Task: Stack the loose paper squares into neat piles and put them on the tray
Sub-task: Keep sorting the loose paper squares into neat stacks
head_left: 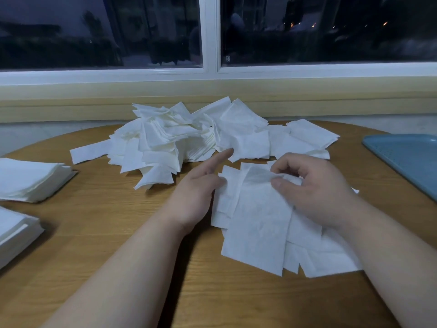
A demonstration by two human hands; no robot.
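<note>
A big heap of loose white paper squares (189, 136) lies at the far side of the round wooden table. Nearer me, a rough overlapping bunch of squares (257, 228) lies flat on the wood. My right hand (314, 188) rests on this bunch and pinches the top edge of a sheet between thumb and curled fingers. My left hand (201, 188) touches the bunch's left edge, its forefinger stretched out toward the heap. A blue tray (406, 159) sits at the right edge, with nothing visible on its shown part.
Two neat piles of squares sit at the left: one pile (30, 178) further back, another pile (16, 230) at the frame's edge. Bare table top (106, 221) lies between them and my hands. A window sill (212, 91) runs behind the table.
</note>
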